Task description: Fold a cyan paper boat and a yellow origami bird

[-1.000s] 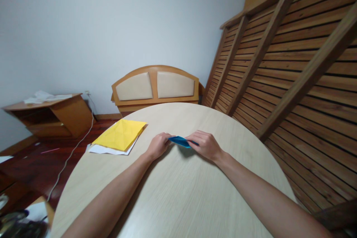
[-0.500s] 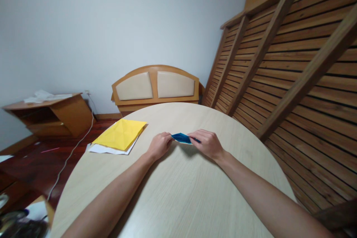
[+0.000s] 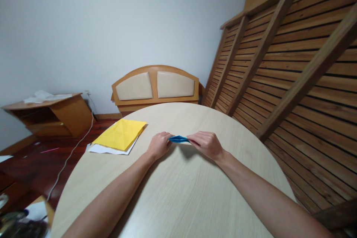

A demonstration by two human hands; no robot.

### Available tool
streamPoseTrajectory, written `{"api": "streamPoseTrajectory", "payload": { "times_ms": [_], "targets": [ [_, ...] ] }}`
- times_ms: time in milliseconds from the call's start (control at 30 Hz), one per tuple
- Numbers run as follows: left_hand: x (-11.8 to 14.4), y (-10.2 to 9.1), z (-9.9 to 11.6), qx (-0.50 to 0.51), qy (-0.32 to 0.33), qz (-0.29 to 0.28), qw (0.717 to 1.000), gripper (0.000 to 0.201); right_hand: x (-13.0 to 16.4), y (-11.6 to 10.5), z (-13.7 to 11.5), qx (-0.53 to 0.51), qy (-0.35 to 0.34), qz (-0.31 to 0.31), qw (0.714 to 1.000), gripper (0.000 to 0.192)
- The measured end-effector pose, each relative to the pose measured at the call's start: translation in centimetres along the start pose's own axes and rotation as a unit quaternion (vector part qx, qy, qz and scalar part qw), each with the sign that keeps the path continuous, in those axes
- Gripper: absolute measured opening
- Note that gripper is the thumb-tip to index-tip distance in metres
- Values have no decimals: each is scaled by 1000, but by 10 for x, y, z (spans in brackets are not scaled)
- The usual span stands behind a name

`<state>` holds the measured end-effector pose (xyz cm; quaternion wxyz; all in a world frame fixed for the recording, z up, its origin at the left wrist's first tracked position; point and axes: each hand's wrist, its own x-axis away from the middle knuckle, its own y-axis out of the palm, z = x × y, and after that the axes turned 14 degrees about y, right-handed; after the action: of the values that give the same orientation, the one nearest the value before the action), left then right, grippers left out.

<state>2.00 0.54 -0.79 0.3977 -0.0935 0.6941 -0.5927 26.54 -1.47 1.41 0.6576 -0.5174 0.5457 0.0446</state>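
Note:
A small folded piece of blue paper (image 3: 179, 139) is held just above the round pale wooden table (image 3: 178, 197), near its far side. My left hand (image 3: 158, 145) pinches the paper's left end. My right hand (image 3: 205, 144) pinches its right end and covers part of it. The paper looks like a narrow, flat pointed shape stretched between the two hands.
Yellow paper (image 3: 120, 134) lies on white sheets (image 3: 107, 150) at the table's far left edge. Behind the table stand a wooden headboard (image 3: 155, 86), a low wooden cabinet (image 3: 50, 115) at the left and a slatted wooden frame (image 3: 292, 63) leaning at the right. A cable (image 3: 69, 156) runs across the floor.
The blue paper has been pressed flatter and narrower between my hands. My right hand has turned slightly over it; both hands stay in place.

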Motion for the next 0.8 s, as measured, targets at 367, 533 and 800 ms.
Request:
{"api": "streamPoseTrajectory", "payload": {
  "times_ms": [367,533,800],
  "targets": [
    [2,-1,1,205,-29,68,976,34,1,-4,11,-30,51,-21,998,18],
    [0,-1,2,279,-63,85,954,50,1,0,13,-37,80,-19,996,18],
    [-2,-6,7,310,-48,76,946,46,4,1,13,-41,103,-17,994,16]
  ]
}}
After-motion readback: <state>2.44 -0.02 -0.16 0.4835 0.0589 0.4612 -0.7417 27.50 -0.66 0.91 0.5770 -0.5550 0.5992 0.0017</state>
